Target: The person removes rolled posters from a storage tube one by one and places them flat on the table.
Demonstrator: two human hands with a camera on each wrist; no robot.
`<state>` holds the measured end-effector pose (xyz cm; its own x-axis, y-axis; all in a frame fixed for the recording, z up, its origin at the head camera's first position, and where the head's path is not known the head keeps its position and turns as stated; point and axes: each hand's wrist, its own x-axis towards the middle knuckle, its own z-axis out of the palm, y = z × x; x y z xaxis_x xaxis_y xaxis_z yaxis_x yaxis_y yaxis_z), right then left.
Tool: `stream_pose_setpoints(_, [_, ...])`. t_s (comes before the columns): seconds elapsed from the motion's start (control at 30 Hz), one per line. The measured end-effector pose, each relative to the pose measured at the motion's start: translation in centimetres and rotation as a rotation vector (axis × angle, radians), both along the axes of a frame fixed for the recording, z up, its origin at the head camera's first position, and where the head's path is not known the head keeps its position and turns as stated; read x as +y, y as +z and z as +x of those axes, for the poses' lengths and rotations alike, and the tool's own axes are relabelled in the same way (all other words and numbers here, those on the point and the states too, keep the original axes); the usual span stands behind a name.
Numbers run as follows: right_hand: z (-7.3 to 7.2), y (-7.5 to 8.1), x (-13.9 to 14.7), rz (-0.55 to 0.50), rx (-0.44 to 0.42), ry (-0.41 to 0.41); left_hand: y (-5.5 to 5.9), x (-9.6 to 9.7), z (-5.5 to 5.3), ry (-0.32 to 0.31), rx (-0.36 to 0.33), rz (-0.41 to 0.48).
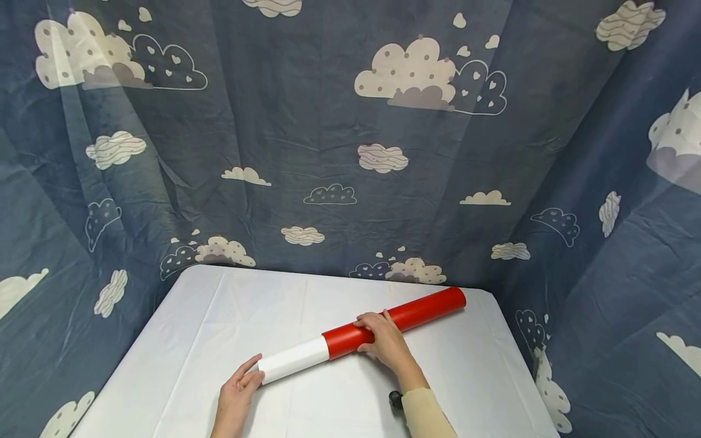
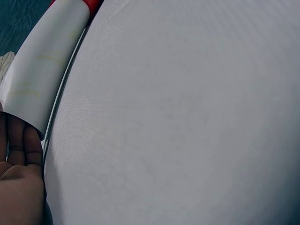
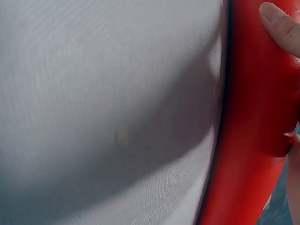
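A long red tube [image 1: 432, 307] lies diagonally over the table, its far end near the back right edge. Out of its near end sticks a thinner white tube [image 1: 296, 359], which shows faint yellowish marks in the left wrist view. My left hand [image 1: 237, 392] pinches the white tube's free end, thumb and fingers at the rim. In the left wrist view several fingers [image 2: 23, 143] are bent at the open mouth of the tube. My right hand [image 1: 387, 342] grips the red tube near its middle from above, the thumb [image 3: 279, 23] pressed against its smooth side.
A white cloth covers the table [image 1: 263, 298]. Dark blue curtains with cloud prints [image 1: 328, 121] hang behind and along both sides, close to the table edges. A small black device [image 1: 395, 399] sits at my right wrist by the cream sleeve [image 1: 427, 413].
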<state>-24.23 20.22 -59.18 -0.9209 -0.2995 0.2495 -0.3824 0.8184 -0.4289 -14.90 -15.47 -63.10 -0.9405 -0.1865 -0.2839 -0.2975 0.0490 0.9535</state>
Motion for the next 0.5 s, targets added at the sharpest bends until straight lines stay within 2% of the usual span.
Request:
stream_pose_setpoints(0.27, [-0.18, -0.21, 0.52, 0.002, 0.019, 0.003, 0.01, 0.02, 0.0, -0.006, 0.001, 0.016])
stream_pose_setpoints(0.5, [-0.33, -0.5, 1.02, -0.002, 0.0, -0.018, -0.25, 0.15, -0.33, 0.009, -0.019, 0.009])
